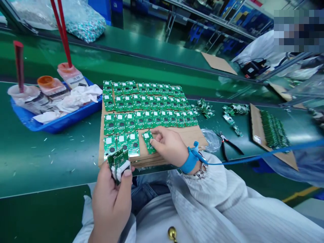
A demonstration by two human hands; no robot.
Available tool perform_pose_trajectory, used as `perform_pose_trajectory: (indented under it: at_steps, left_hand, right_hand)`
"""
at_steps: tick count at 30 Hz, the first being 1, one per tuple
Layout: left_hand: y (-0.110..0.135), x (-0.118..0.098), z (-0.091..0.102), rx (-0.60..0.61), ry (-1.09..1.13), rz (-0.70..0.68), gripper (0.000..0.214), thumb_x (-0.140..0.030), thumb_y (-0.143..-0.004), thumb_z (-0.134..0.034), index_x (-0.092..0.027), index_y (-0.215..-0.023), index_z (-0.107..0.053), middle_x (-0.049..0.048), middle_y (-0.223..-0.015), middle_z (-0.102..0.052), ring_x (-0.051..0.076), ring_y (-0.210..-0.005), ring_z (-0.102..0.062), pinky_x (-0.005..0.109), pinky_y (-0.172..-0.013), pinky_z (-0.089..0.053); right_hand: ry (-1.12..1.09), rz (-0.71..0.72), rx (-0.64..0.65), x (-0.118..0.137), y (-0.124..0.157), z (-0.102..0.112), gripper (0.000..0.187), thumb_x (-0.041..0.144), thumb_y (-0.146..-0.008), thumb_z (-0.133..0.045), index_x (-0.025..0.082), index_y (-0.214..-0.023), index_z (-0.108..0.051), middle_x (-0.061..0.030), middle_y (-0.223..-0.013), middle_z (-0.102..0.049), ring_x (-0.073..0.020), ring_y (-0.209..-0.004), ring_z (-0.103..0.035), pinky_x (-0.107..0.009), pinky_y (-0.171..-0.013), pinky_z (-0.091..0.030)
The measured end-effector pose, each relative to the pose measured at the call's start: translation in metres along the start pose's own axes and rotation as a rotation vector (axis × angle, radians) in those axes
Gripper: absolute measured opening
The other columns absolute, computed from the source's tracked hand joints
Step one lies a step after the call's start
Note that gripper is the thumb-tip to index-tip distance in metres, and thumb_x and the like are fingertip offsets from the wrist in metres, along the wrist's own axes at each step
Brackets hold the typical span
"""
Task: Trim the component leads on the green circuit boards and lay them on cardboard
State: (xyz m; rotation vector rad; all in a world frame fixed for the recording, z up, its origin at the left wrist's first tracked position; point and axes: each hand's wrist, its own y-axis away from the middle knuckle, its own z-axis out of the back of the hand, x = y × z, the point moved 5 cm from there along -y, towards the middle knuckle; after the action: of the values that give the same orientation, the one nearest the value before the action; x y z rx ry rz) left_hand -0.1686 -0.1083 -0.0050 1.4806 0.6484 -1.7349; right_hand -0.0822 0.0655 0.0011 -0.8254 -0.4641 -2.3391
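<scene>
My left hand [111,199] is closed around a small stack of green circuit boards [118,162], held upright near the front edge of a brown cardboard sheet [192,135]. My right hand [168,145], wearing a blue wrist strap [190,160] with a blue cord, pinches a single green board [148,141] and lays it on the cardboard. Rows of several identical green boards [144,104] cover the sheet's far part, with three more [121,143] at the front left.
A blue tray [63,123] at the left holds glue bottles and white rags. Pliers [229,145], loose board pieces [231,116] and a second cardboard with boards [273,131] lie at the right. Another person in white sits at the far right.
</scene>
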Motion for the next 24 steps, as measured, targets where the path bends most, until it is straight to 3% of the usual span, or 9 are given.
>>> perform_pose_trajectory:
  at_steps: [5,10,12,16,18,21,24]
  left_hand:
    - [-0.001,0.000,0.001,0.070,-0.082,-0.087,0.019,-0.037,-0.084,-0.052,-0.022,-0.095,-0.056,-0.0015,-0.075,-0.063,0.014,-0.059,-0.057,0.025,-0.055,-0.047]
    - [0.002,-0.005,-0.004,0.080,-0.251,-0.154,0.018,-0.034,-0.086,-0.048,-0.020,-0.096,-0.055,-0.0009,-0.073,-0.061,0.014,-0.064,-0.057,0.025,-0.059,-0.045]
    - [0.003,-0.007,-0.010,0.066,-0.281,-0.182,0.024,-0.032,-0.086,-0.047,-0.018,-0.105,-0.054,0.0031,-0.084,-0.063,0.017,-0.075,-0.060,0.028,-0.067,-0.047]
    - [0.007,-0.017,-0.030,0.161,-0.310,-0.370,0.038,-0.027,-0.089,-0.042,-0.010,-0.123,-0.044,0.0155,-0.111,-0.059,0.023,-0.103,-0.058,0.035,-0.083,-0.049]
    - [0.009,-0.023,-0.039,0.221,-0.343,-0.462,0.043,-0.025,-0.091,-0.038,-0.010,-0.131,-0.037,0.0182,-0.123,-0.054,0.024,-0.116,-0.052,0.036,-0.091,-0.047]
    - [0.009,-0.026,-0.043,0.229,-0.377,-0.504,0.040,-0.022,-0.092,-0.037,-0.016,-0.132,-0.041,0.0140,-0.125,-0.056,0.021,-0.115,-0.053,0.033,-0.092,-0.048]
    - [0.005,-0.022,-0.040,0.197,-0.321,-0.401,0.032,-0.025,-0.091,-0.043,-0.022,-0.122,-0.052,0.0079,-0.115,-0.063,0.019,-0.100,-0.063,0.029,-0.080,-0.053]
  right_hand:
    - [0.047,0.052,-0.045,0.006,0.000,-0.004,0.034,0.017,-0.076,-0.052,0.015,-0.110,-0.058,0.0001,-0.068,-0.064,-0.0128,-0.059,-0.055,-0.026,-0.061,-0.042]
    - [-0.050,0.041,-0.087,0.014,0.012,0.001,0.037,0.022,-0.079,-0.051,0.015,-0.115,-0.056,-0.0005,-0.070,-0.061,-0.0112,-0.057,-0.053,-0.026,-0.059,-0.043]
    - [-0.236,-0.016,-0.014,0.017,0.022,0.002,0.036,0.030,-0.077,-0.055,0.014,-0.110,-0.057,0.0004,-0.070,-0.057,-0.0097,-0.054,-0.050,-0.025,-0.055,-0.042]
    - [-0.656,-0.072,0.298,0.027,0.044,-0.011,0.037,0.034,-0.067,-0.067,0.017,-0.096,-0.054,0.0047,-0.066,-0.050,-0.0068,-0.052,-0.047,-0.020,-0.048,-0.040]
    - [-0.724,-0.049,0.313,0.027,0.047,-0.012,0.028,0.033,-0.068,-0.067,0.018,-0.087,-0.052,0.0058,-0.063,-0.048,-0.0060,-0.051,-0.045,-0.019,-0.047,-0.038]
    - [-0.790,-0.017,0.330,0.022,0.045,-0.011,0.023,0.035,-0.073,-0.065,0.018,-0.079,-0.050,0.0052,-0.063,-0.047,-0.0063,-0.053,-0.045,-0.019,-0.049,-0.038]
    - [-0.876,-0.020,0.383,0.016,0.042,-0.010,0.025,0.036,-0.072,-0.066,0.017,-0.077,-0.051,0.0039,-0.066,-0.051,-0.0071,-0.057,-0.049,-0.019,-0.051,-0.040]
